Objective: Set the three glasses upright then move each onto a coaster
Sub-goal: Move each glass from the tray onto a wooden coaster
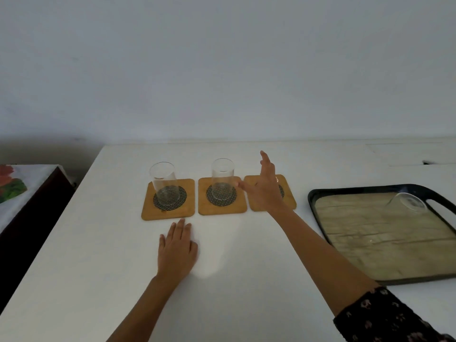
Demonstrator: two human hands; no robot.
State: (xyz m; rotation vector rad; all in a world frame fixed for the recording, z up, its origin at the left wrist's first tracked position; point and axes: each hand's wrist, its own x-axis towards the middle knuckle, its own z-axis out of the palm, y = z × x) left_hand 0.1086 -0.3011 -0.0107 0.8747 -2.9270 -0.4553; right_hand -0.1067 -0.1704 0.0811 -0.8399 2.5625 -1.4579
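Three wooden coasters lie in a row on the white table. A clear glass [164, 183] stands upright on the left coaster [148, 211]. A second glass [222, 178] stands upright on the middle coaster [204, 208]. My right hand [265, 188] hovers open over the right coaster [290, 201], fingers spread, just right of the middle glass and holding nothing. The third glass [408, 202] lies tipped in the far corner of the black tray [313, 201]. My left hand [177, 248] rests flat on the table in front of the left coaster.
The tray with a wood-patterned base sits at the right, reaching the frame edge. The table's left edge [61, 218] drops off beside a dark piece of furniture with a flowered cloth [14, 183]. A wall runs behind the table.
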